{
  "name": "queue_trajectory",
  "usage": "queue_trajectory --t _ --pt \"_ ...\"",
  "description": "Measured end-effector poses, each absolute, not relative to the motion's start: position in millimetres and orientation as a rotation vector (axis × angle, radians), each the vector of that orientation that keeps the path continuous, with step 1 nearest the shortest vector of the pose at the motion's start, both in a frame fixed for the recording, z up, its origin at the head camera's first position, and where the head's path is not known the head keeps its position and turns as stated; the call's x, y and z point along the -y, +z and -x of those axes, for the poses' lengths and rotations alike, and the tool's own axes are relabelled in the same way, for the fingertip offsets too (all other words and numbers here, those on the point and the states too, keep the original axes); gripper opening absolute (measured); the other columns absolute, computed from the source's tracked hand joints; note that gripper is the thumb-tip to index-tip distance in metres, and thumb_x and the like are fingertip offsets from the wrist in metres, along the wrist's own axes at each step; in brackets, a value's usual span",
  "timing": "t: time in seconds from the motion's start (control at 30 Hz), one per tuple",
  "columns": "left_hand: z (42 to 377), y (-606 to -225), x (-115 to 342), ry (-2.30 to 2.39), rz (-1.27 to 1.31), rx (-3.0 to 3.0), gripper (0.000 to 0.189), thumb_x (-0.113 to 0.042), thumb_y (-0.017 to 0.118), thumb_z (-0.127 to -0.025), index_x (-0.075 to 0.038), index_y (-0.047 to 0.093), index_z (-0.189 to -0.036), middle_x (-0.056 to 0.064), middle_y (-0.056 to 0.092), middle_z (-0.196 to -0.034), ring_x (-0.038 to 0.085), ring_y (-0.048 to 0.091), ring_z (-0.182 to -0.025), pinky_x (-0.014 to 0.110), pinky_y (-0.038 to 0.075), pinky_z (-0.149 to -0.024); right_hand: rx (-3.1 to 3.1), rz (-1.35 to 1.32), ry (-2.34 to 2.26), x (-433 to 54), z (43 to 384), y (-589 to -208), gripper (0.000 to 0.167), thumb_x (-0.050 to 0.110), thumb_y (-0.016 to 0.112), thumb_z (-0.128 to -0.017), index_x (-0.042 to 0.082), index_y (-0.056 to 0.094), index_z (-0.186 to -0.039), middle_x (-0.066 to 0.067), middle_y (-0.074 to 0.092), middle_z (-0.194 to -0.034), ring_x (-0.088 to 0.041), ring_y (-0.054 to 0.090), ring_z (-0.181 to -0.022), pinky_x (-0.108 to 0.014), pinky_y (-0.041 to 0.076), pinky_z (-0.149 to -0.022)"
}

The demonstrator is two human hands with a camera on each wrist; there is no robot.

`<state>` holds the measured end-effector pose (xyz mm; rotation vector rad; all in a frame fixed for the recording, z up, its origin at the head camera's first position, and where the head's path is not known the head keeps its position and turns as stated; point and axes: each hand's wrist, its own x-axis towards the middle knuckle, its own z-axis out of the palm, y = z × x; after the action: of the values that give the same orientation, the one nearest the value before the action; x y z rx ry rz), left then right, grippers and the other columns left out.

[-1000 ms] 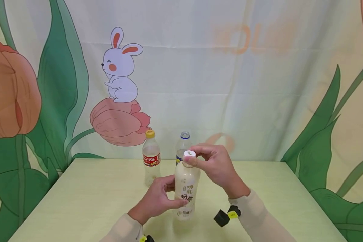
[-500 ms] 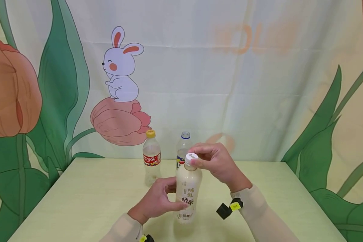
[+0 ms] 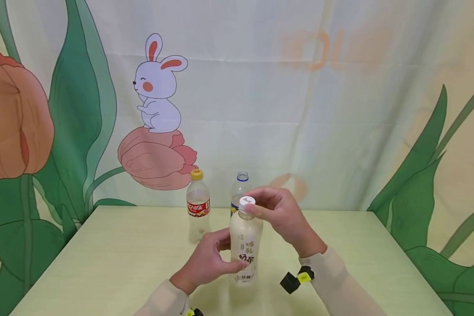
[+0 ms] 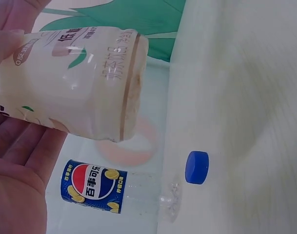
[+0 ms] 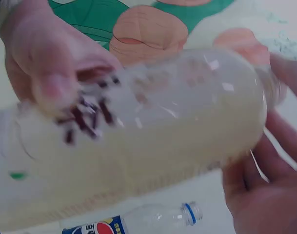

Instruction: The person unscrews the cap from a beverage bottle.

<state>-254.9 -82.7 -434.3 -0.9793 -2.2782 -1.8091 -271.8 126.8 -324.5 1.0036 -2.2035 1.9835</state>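
Observation:
A cream-coloured milk tea bottle (image 3: 246, 235) is held nearly upright over the table, its base off the surface in the left wrist view. My left hand (image 3: 206, 260) grips its body, thumb across the label and fingers behind. At the top, my right hand (image 3: 285, 218) pinches the white cap (image 3: 246, 201) between thumb and fingers; the cap sits on the neck. In the right wrist view the bottle is blurred, with pale liquid inside. Directly behind stands a clear bottle with a blue Pepsi label (image 4: 93, 187), capless at its mouth.
A Coca-Cola bottle (image 3: 199, 208) with a yellow cap stands at the back left of the pale table (image 3: 114, 263). On the table in front of the Pepsi bottle lies a blue bottle cap (image 4: 197, 167). A printed curtain (image 3: 237, 96) hangs behind the table.
The milk tea bottle dipped slightly and tilted right, then came back up, with both hands moving along. The cap's printed mark shows at a different angle. The two other bottles stay put.

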Motion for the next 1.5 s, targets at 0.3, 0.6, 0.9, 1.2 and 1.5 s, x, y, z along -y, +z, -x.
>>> queue_trajectory --t 0.3,0.6,0.9,1.2,1.5 --pt "255.5 -434.3 80.9 -1.767 0.923 2.272 0.052 -0.022 0.091 -0.077 -0.016 0.068 -0.123 0.000 0.077 -0.108 0.013 0.075 -0.094 0.030 0.061 -0.091 2.191 -0.520 1.758 -111.0 248.5 -322.3 0.024 0.026 0.091 -0.077 0.017 0.078 -0.095 -0.002 0.075 -0.086 -0.024 0.065 -0.085 -0.034 0.055 -0.075" --pt "255.2 -433.6 81.5 -1.755 0.893 2.294 0.050 -0.022 0.091 -0.076 -0.017 0.069 -0.121 -0.003 0.077 -0.105 0.013 0.075 -0.093 0.030 0.061 -0.091 2.178 -0.546 1.635 -108.4 240.5 -319.3 0.021 0.027 0.091 -0.078 0.019 0.081 -0.095 -0.002 0.075 -0.087 -0.021 0.065 -0.087 -0.033 0.055 -0.078" --pt "255.9 -431.7 84.7 -1.775 0.892 2.343 0.051 -0.022 0.091 -0.076 -0.017 0.069 -0.122 -0.004 0.078 -0.109 0.013 0.075 -0.095 0.028 0.060 -0.093 2.201 -0.720 1.634 -114.9 246.2 -317.7 0.021 0.022 0.086 -0.084 0.012 0.082 -0.102 -0.003 0.077 -0.095 -0.021 0.067 -0.091 -0.032 0.057 -0.079" --pt "256.8 -432.1 86.8 -1.814 0.937 2.340 0.052 -0.019 0.090 -0.077 -0.017 0.069 -0.124 -0.002 0.077 -0.114 0.015 0.074 -0.100 0.029 0.059 -0.095 2.173 -0.920 1.751 -121.1 257.8 -316.8 0.019 0.009 0.081 -0.087 0.003 0.080 -0.104 -0.009 0.077 -0.100 -0.018 0.068 -0.091 -0.029 0.058 -0.086" --pt "258.5 -435.7 88.1 -1.807 1.026 2.318 0.051 -0.018 0.089 -0.079 -0.016 0.069 -0.126 0.001 0.077 -0.116 0.015 0.075 -0.101 0.035 0.060 -0.095 2.235 -1.091 1.819 -130.8 271.8 -320.7 0.020 0.011 0.077 -0.091 0.002 0.077 -0.108 -0.001 0.074 -0.107 -0.018 0.068 -0.094 -0.028 0.059 -0.075"
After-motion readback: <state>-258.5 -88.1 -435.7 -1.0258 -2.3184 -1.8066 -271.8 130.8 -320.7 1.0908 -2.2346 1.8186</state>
